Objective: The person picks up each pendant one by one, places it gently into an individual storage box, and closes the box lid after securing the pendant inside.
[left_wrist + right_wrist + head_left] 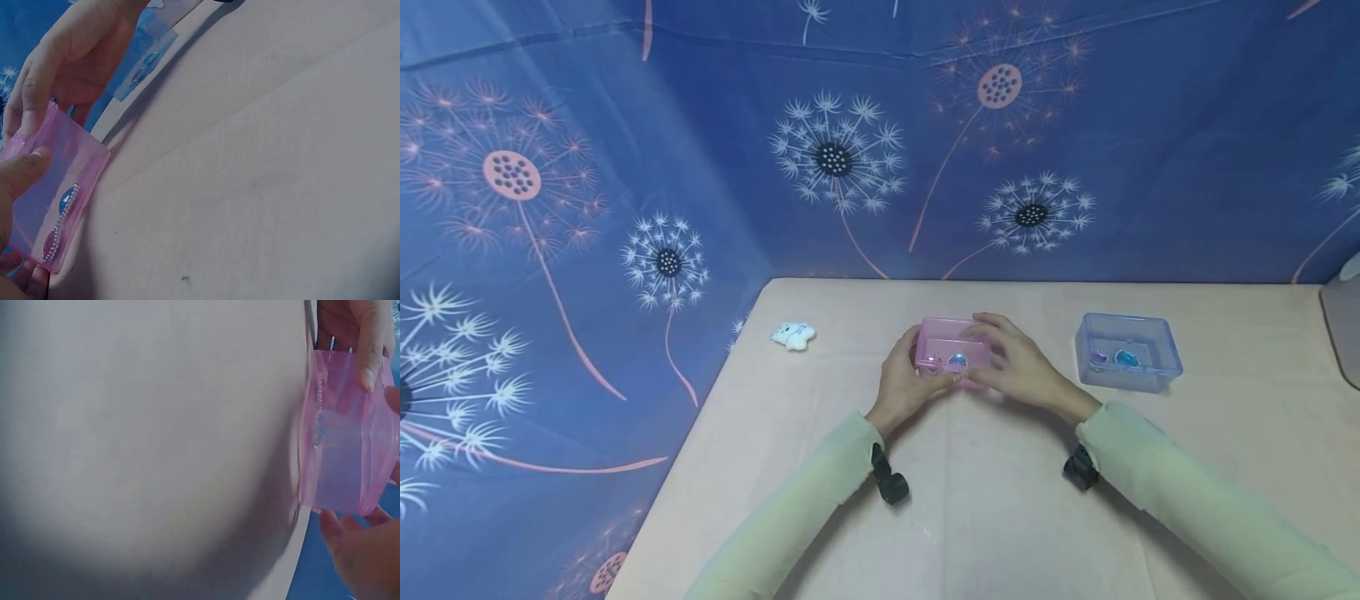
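Note:
A pink see-through box [953, 332] is held between both hands above the middle of the table. My left hand [904, 383] grips its left end, thumb along the near side. The right hand [1022, 367] holds the other end, with fingers at the far rim and thumb toward the front. Inside the box lie a blue gem [67, 199] and a pinkish one [50, 244], with small clear beads [60, 219] along them. From the right wrist view, the left thumb [369, 376] presses on the box near its top edge.
To the right stands a blue see-through box [1105, 379] with a blue gem [1127, 358] and a purple one [1099, 358] inside. A small white and light-blue piece [793, 336] lies at the far left of the table. Patterned blue cloth [917, 192] hangs behind.

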Action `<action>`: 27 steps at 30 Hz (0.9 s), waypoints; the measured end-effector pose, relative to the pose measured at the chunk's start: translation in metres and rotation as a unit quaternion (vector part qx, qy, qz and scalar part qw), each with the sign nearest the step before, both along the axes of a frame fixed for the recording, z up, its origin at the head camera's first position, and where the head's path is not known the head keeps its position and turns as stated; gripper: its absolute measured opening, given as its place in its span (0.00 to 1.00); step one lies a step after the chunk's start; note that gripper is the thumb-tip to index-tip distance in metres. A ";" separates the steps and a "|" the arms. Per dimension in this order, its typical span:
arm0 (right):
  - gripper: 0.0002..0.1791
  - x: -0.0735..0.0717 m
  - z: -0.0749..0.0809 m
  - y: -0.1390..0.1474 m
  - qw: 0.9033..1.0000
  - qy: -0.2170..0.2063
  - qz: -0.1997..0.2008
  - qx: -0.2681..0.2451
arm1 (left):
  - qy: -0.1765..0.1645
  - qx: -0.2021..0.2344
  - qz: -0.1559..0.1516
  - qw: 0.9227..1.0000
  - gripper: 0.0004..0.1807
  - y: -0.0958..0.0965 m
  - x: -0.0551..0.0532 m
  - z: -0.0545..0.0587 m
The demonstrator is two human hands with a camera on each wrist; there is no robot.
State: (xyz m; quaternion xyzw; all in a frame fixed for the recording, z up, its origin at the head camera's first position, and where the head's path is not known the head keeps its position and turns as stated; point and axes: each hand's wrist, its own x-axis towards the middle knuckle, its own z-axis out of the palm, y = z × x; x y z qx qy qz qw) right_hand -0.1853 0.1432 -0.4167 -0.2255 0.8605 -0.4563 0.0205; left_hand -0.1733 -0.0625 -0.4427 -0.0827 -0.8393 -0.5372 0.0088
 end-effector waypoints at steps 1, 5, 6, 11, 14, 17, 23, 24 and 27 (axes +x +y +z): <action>0.28 0.001 -0.001 -0.001 1.000 -0.001 -0.006 -0.001 | 0.003 0.001 -0.001 1.000 0.52 0.000 0.000 0.000; 0.26 0.003 -0.002 -0.008 0.999 0.013 -0.045 0.001 | 0.006 0.002 -0.006 1.000 0.52 0.001 0.001 -0.001; 0.25 0.004 -0.002 -0.011 0.998 0.018 -0.057 0.003 | 0.005 0.002 -0.007 1.000 0.52 0.001 0.001 -0.001; 0.25 0.006 -0.002 -0.021 0.995 0.024 -0.096 0.011 | 0.003 -0.013 -0.007 1.000 0.54 0.002 0.001 0.000; 0.26 0.006 -0.001 -0.023 0.995 0.019 -0.100 0.012 | 0.004 -0.018 -0.006 1.000 0.54 0.002 0.001 0.001; 0.27 0.006 0.000 -0.023 0.995 0.014 -0.098 0.010 | 0.003 -0.017 -0.006 1.000 0.54 0.002 0.001 0.001; 0.27 0.006 -0.001 -0.024 0.995 0.006 -0.096 0.003 | 0.002 -0.027 -0.016 1.000 0.56 0.000 0.001 0.002; 0.28 0.006 -0.001 -0.023 0.995 0.010 -0.095 0.005 | 0.000 -0.032 -0.018 0.999 0.58 -0.001 0.001 0.003; 0.30 0.008 0.008 -0.020 0.995 0.024 -0.093 0.019 | -0.001 -0.059 -0.034 0.998 0.65 -0.008 -0.001 0.012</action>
